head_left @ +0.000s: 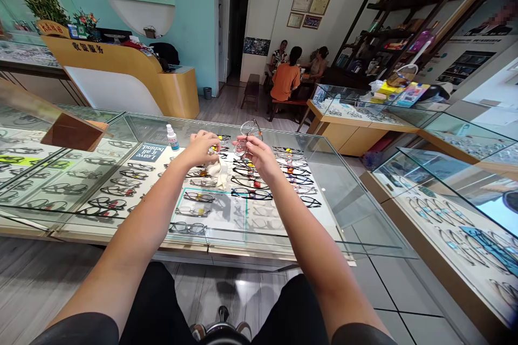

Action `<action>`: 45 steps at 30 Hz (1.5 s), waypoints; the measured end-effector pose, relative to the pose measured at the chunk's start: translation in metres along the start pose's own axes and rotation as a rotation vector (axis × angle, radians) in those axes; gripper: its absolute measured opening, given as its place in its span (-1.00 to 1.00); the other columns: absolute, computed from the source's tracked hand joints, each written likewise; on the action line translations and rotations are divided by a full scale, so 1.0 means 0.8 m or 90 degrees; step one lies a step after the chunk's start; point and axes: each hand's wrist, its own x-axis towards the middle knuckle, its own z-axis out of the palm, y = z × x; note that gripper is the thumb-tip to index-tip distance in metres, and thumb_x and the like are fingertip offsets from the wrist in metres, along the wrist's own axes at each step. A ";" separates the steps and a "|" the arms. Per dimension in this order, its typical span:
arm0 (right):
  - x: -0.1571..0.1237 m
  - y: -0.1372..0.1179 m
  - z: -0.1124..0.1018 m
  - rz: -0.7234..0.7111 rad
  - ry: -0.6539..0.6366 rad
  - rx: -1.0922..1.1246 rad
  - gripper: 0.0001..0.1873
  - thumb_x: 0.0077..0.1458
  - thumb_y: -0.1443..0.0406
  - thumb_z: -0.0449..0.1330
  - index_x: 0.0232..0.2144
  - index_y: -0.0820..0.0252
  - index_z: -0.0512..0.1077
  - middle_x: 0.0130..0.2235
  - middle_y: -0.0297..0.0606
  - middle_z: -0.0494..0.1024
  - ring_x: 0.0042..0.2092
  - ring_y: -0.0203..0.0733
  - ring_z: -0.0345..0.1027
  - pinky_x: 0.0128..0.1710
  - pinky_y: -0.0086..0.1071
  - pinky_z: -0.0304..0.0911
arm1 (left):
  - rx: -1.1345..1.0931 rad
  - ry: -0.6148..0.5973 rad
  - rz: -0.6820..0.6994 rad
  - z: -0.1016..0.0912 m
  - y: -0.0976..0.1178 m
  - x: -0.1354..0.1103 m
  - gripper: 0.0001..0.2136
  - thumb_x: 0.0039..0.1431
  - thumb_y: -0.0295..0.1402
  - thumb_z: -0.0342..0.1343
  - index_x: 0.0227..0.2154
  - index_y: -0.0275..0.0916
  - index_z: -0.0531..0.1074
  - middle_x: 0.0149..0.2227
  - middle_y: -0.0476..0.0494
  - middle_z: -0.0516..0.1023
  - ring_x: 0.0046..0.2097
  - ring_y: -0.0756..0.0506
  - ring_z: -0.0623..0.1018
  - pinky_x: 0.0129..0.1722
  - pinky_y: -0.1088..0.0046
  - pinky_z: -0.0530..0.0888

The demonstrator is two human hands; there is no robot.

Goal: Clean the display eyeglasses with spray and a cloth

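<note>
From where I stand, both forearms stretch forward over the glass display case [259, 250], elbows wide, wrists drawn inward so that the 2 hands nearly meet above its far half. The right hand [261, 157] is raised, its fingers pinched on a pair of thin-rimmed eyeglasses [248, 128], held up tilted just beyond the fingertips. The left hand [203, 146] sits a little apart from it, palm down, wrist bent, fingers curled closed on a white cloth [220, 173] that dangles below. Just left of that hand stands a small white spray bottle [172, 139], upright, near a dark sign [148, 152] with 4 words upside down. Beneath the hands lie rows of spectacle frames [251, 194].
</note>
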 end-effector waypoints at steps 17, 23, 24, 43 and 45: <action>0.001 0.001 -0.002 0.005 0.011 0.023 -0.53 0.10 -0.07 0.48 -0.02 -0.03 0.69 0.02 -0.25 0.78 -0.06 -0.13 0.55 -0.07 -0.29 0.38 | -0.012 0.093 0.041 -0.002 0.011 0.002 -0.91 0.26 -0.33 0.25 -0.37 -0.15 0.57 0.20 -0.17 0.68 0.26 -0.40 0.40 0.24 -0.15 0.24; 0.000 0.001 -0.002 0.009 0.022 0.002 -0.49 0.07 -0.09 0.47 -0.01 -0.02 0.68 0.06 -0.23 0.77 -0.04 -0.10 0.57 -0.07 -0.28 0.40 | -0.035 0.221 0.054 -0.016 0.014 0.001 -0.89 0.31 -0.33 0.27 -0.36 -0.13 0.60 0.16 -0.13 0.73 0.23 -0.39 0.44 0.25 -0.16 0.24; 0.000 0.001 -0.002 0.008 0.021 0.005 -0.50 0.07 -0.09 0.47 -0.01 -0.02 0.68 0.04 -0.24 0.77 -0.05 -0.10 0.57 -0.08 -0.28 0.40 | -0.035 0.243 0.056 -0.018 0.016 0.000 -0.89 0.32 -0.33 0.26 -0.36 -0.13 0.60 0.15 -0.12 0.74 0.22 -0.38 0.45 0.25 -0.16 0.25; -0.003 -0.008 -0.004 0.002 0.018 -0.002 -0.49 0.12 -0.10 0.44 0.01 -0.01 0.66 0.06 -0.21 0.76 -0.03 -0.07 0.57 -0.03 -0.23 0.41 | -0.445 0.517 0.057 -0.039 0.037 -0.002 -0.77 0.21 -0.14 0.34 -0.37 -0.13 0.47 -0.36 -0.03 0.50 -0.31 -0.08 0.46 -0.25 0.34 0.45; -0.003 -0.007 -0.002 0.005 0.011 -0.002 -0.49 0.11 -0.11 0.44 0.01 -0.01 0.66 0.05 -0.21 0.76 -0.03 -0.07 0.57 -0.02 -0.23 0.42 | -0.483 0.476 0.053 -0.040 0.040 -0.001 -0.67 0.18 -0.02 0.37 -0.36 -0.13 0.44 -0.40 -0.01 0.45 -0.35 -0.06 0.45 -0.31 0.37 0.45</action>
